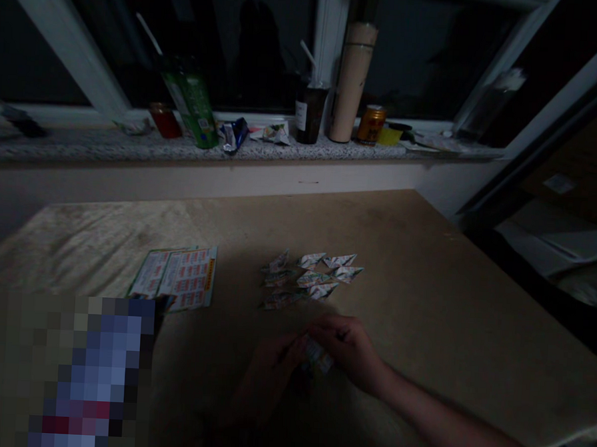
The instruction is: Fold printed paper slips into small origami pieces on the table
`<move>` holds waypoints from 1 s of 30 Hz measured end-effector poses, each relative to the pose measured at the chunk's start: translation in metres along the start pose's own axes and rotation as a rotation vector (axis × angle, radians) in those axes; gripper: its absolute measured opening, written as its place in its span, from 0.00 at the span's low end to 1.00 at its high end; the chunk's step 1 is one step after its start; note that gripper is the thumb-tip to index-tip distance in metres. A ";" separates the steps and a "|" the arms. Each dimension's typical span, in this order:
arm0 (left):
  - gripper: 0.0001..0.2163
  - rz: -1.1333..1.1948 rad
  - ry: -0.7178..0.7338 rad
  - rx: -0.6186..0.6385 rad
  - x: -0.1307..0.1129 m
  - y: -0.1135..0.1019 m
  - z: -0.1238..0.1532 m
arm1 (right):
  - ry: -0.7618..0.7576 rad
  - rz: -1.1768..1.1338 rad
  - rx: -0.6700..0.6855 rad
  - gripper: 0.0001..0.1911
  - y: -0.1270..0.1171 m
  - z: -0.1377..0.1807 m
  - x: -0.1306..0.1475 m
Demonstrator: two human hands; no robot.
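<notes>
Low over the near part of a tan table [424, 310], my left hand [265, 375] and my right hand [349, 349] meet, both with fingers closed on a small piece of printed paper [316, 356] held between them. Just beyond them lies a cluster of several folded paper pieces [310, 277] made of the same printed paper. To the left of that cluster, a flat stack of printed sheets [178, 280] rests on the table. The light is dim and the folds in my hands are hard to make out.
A stone window ledge [82, 144] behind the table carries a green bottle [192, 104], a red jar [164, 120], a dark cup with a straw [309, 111], a tall beige tumbler [352, 83], a gold can [372, 124] and wrappers. A blurred-out patch covers the lower left.
</notes>
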State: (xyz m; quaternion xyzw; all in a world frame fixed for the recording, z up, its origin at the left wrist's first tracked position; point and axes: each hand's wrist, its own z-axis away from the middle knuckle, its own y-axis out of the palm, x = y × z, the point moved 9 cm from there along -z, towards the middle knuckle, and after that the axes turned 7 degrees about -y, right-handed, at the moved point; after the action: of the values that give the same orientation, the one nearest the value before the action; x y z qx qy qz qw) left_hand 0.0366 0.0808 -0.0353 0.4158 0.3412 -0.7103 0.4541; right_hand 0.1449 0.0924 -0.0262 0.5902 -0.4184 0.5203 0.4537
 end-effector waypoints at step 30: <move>0.20 -0.206 0.105 -0.213 -0.007 -0.025 -0.002 | 0.112 -0.023 0.200 0.22 0.016 0.005 -0.016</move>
State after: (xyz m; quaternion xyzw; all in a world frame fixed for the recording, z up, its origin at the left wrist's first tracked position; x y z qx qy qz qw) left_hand 0.0156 0.0945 -0.0272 0.3646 0.4788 -0.6900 0.4021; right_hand 0.1291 0.0846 -0.0403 0.6074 -0.3317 0.5864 0.4210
